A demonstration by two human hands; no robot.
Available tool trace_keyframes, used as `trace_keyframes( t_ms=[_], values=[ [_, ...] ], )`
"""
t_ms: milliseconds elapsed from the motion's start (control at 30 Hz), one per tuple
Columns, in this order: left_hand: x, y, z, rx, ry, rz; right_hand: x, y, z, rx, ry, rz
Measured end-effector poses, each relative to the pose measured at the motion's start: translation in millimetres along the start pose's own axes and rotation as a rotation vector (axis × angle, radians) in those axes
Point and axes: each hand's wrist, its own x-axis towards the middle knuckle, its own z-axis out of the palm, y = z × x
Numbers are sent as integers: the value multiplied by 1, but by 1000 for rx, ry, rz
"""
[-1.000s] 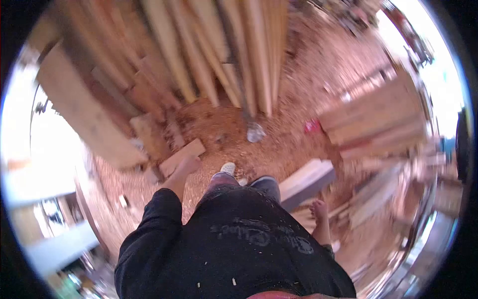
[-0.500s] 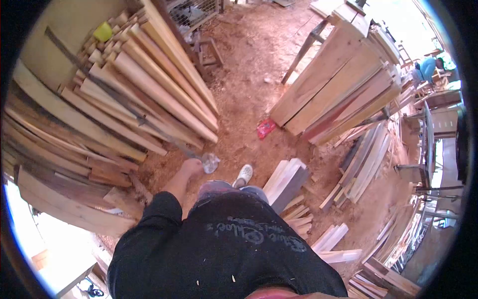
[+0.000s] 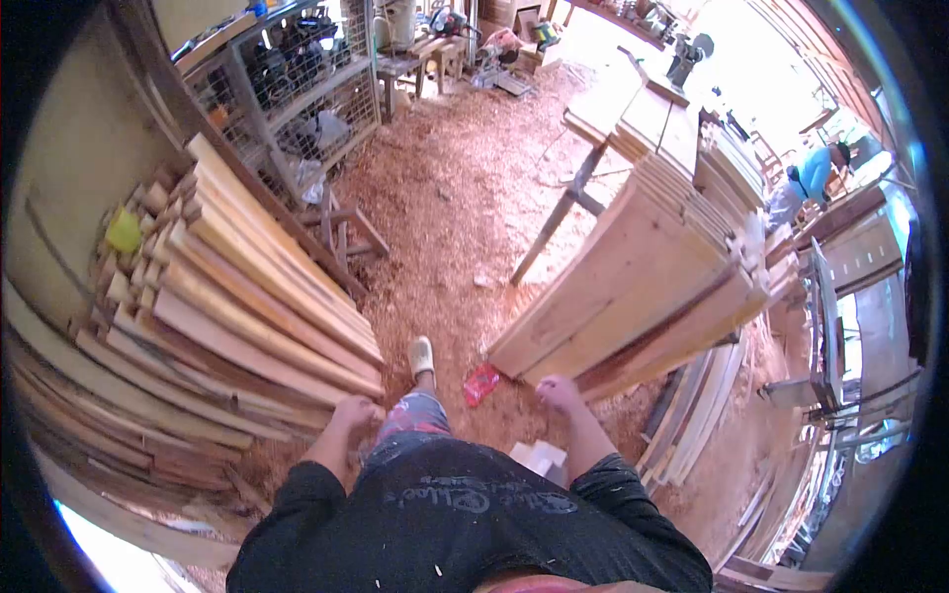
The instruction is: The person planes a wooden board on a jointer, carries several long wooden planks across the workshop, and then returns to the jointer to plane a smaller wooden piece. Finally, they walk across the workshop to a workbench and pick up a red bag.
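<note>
My left hand hangs low beside the lower ends of the long boards leaning at the left. Its fingers are curled, and what may be inside them is hidden. My right hand is held out on the other side, fingers loosely curled in, with nothing seen in it. Just left of it, a crumpled red packet lies on the floor at the foot of the wide planks. One foot in a pale clog is forward between the two stacks.
Wood shavings cover the floor. A small wooden stool frame stands by a wire-mesh cabinet. Tools sit on a bench at the back. A person in a blue top bends over at the far right.
The view has tilted up and I have stepped forward, closer to the wide planks. My right hand has come into view. The clear plastic thing by my left hand no longer shows.
</note>
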Motion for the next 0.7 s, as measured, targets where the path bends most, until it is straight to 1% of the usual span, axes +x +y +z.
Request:
trace_keyframes(
  t_ms=[33, 100, 133, 167, 200, 233, 267, 300, 367, 433, 467, 533, 567, 600, 633, 700],
  values=[
    [45, -40, 11, -91, -41, -80, 29, -8, 10, -107, -115, -16],
    [69, -52, -11, 308, -20, -24, 78, -21, 31, -334, -145, -107],
    [84, -36, -40, 437, -179, -59, 100, -39, 29, -310, -225, -99],
    [83, -21, -57, 560, -356, -99, 109, -49, 26, -288, -319, -78],
    [91, 0, -83, 513, -399, -45, 127, -63, 16, -269, -404, -70],
    [99, 25, -118, 468, -431, 6, 152, -80, 0, -295, -382, -57],
    [93, 61, -152, 382, -273, -87, 171, -95, -13, -311, -370, -40],
    [141, 43, -158, 326, -155, 44, 191, -111, -24, -322, -358, -25],
    [161, 95, -215, 53, 99, 54, 246, -136, -54, -235, -359, 107],
    [195, 146, -265, -92, 218, 82, 298, -161, -78, -343, -263, -4],
    [212, 169, -286, -170, 274, 96, 322, -177, -91, -354, -280, -10],
    [226, 227, -334, -213, 242, 38, 365, -220, -121, -389, -318, -21],
    [238, 249, -348, -240, 225, 7, 397, -228, -127, -418, -358, -38],
    [273, 238, -343, -185, 308, 39, 427, -235, -129, -448, -405, -53],
    [291, 233, -341, -88, 273, 61, 455, -243, -132, -474, -448, -73],
    [332, 245, -360, 107, 242, 126, 505, -259, -144, -435, -427, -157]
  ],
)
